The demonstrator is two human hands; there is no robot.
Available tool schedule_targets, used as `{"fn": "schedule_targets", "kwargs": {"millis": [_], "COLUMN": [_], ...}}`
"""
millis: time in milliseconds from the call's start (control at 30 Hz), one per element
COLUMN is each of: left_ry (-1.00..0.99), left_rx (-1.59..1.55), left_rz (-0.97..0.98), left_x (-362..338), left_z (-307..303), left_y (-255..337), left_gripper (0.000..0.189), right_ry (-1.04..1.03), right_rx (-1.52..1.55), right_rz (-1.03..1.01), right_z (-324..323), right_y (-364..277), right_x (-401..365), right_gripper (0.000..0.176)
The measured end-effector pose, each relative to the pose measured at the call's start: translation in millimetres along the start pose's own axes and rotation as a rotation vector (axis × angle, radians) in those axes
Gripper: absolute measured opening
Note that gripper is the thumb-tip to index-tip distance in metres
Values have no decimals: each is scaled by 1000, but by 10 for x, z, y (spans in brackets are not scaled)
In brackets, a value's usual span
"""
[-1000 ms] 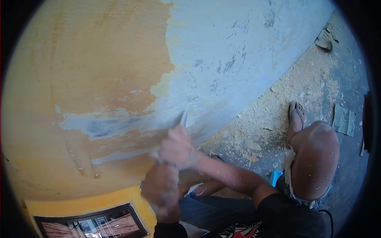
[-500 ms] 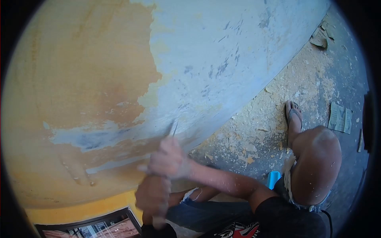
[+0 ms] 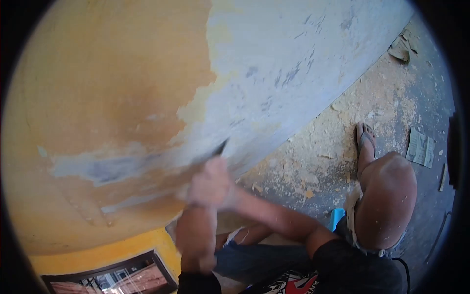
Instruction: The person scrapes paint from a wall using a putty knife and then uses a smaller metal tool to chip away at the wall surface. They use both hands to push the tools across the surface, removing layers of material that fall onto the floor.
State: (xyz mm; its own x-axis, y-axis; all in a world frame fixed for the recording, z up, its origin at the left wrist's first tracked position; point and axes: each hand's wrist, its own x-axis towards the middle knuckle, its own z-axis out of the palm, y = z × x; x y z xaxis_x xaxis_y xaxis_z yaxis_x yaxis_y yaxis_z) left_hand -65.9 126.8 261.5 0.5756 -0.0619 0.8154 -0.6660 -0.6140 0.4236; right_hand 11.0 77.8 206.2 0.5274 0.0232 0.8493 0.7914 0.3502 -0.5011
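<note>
My right hand [image 3: 211, 183] is closed round a scraper, whose narrow dark blade [image 3: 222, 147] sticks out above the fist, against the wall's pale patch. Just below it, my left hand [image 3: 196, 228] is also closed on the tool's lower part, its fingers blurred by motion. The handle is hidden by the hands. The wall [image 3: 132, 73] has orange-yellow paint on the left and a bare whitish area [image 3: 259, 98] with grey marks on the right.
Paint flakes [image 3: 308, 193] cover the floor beside the wall. A sandalled foot [image 3: 365, 138] and bent knee [image 3: 389, 196] are at the right, near a printed paper sheet [image 3: 420, 147]. A blue object [image 3: 337, 219] lies by the thigh. At the lower left is a dark-framed pane [image 3: 115, 277].
Both hands have moved slightly up and right in view, and the blade now leans further right. The view of the wall has shifted a little.
</note>
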Motion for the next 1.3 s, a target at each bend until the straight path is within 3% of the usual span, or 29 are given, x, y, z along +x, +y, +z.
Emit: {"fn": "schedule_targets", "kwargs": {"millis": [33, 133, 167, 233, 333, 367, 400, 500, 633, 733, 833, 967, 1067, 1133, 1200, 1233, 1300], "left_ry": [2, -109, -171, -311, -172, -250, -260, -155, -111, -180, -244, -319, -380, -404, 18, 21, -244], "left_rx": [-43, -91, -114, -161, -47, -296, -298, 17, -62, 49, 107, 241, 309, 349, 80, 74, 81], "left_rz": [89, 105, 106, 96, 50, 400, 421, -60, 77, -117, -248, -485, -633, -709, -304, -301, -172], "left_x": [-2, 179, 269, 368, 311, 371, 403, 301, 190, 15, -109, -512, -721, -599, -34, 11, 54], "left_z": [-27, 63, 110, 139, 191, 141, 143, 154, 69, -84, -241, -470, -555, -420, 119, 103, 41], "left_y": [10, 104, 152, 249, 384, 266, 189, 330, 381, 517, 374, 918, 820, 785, 412, 443, 546], "left_gripper": [52, 46, 44, 40, 40, 49, 49, 43, 39, 35, 32, 27, 24, 23, 21, 21, 23], "right_ry": [-13, 79, 133, 141, 114, 113, 126, 8, 56, -3, 74, 33, 65, 78, 31, 91, 73], "right_rx": [-17, -15, 115, 113, 100, 82, 78, 64, 116, 9, 119, -12, 160, 65, -12, 10, 10], "right_rz": [72, 34, 78, 46, 40, 51, 31, 87, 100, 84, 160, 240, 168, 123, 152, 108, 95], "right_z": [40, -73, -101, -46, -115, -122, -79, -64, -49, 34, -143, 42, -211, -8, -21, -39, -38], "right_y": [127, -44, -190, -32, -227, -250, -143, -54, -130, -115, -292, 111, -228, -69, 50, -48, 59], "right_x": [-57, 33, 114, 121, 115, 158, 173, 52, 109, -76, 70, -98, 26, -91, -99, -97, -89], "right_gripper": [19, 11, 22, 27, 33, 35, 35, 28, 24, 24, 10, 18, 14, 13, 15, 17, 19]}}
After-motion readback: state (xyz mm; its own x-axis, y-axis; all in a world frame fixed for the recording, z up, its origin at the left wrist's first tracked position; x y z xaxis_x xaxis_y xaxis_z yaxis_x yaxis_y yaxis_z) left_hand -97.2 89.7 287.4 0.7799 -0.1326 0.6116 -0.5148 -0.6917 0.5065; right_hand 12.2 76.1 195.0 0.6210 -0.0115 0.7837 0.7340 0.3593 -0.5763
